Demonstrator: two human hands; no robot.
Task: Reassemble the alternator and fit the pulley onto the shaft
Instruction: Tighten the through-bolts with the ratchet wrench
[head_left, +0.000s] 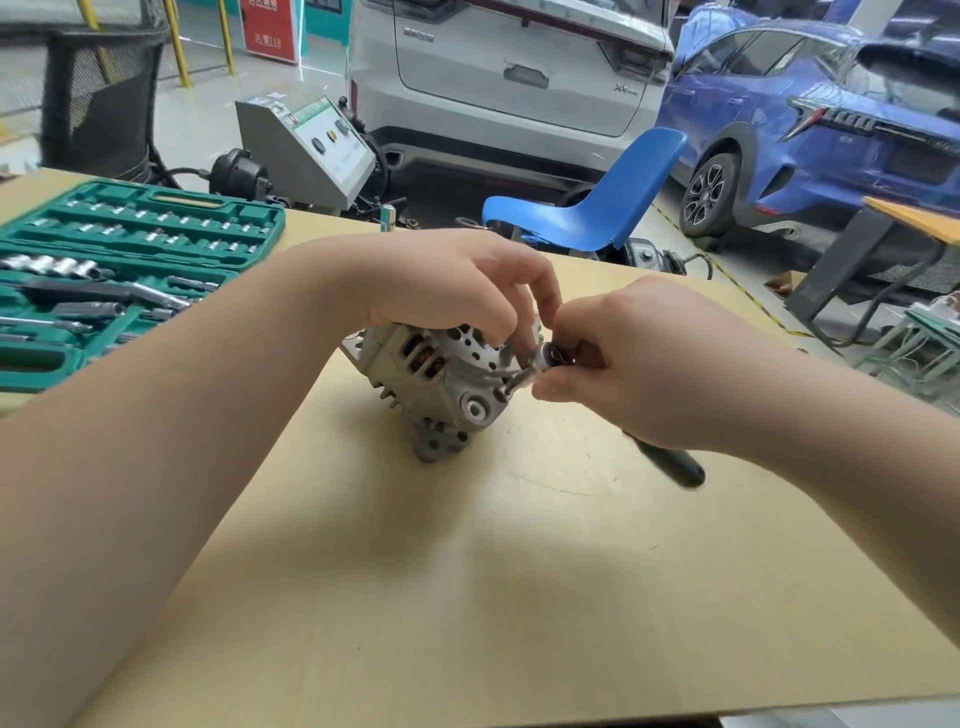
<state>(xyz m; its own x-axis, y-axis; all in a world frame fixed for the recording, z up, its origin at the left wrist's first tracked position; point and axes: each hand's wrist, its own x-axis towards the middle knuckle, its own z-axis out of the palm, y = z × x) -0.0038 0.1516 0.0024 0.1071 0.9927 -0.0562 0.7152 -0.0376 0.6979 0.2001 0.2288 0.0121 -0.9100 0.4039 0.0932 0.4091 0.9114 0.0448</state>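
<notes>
Alternator (436, 379) lies on its side near mid table (467, 597), housing halves look mated, copper windings visible thru the side vents. Left hand (447, 283) is on top of the body, fingers curled down over the far edge w/ fingertips pinching at the ratchet head, so it's steadying both case and tool. Right hand (639, 369) grips the ratchet (550, 359) close to its head; black handle (670, 460) sticks out below the wrist toward the table. A short ext/socket (517, 382) runs from the head to a fastener on the case edge, just beside the round boss (475, 408) w/ the bright center. Can't tell if the socket is fully seated, fingers cover part of it.

Progress, as a judgement: case is together & through-bolts are being run down, so roughly mid-task. Left to do: finish the remaining case bolts (count not visible), then pulley onto shaft + nut. No pulley in sight; the shaft end faces away or is hidden by the left hand, can't say which.

Green socket set (130, 260) sits open at the left of the table, well apart. Blue chair (597, 202) and two parked cars are beyond the far edge.
</notes>
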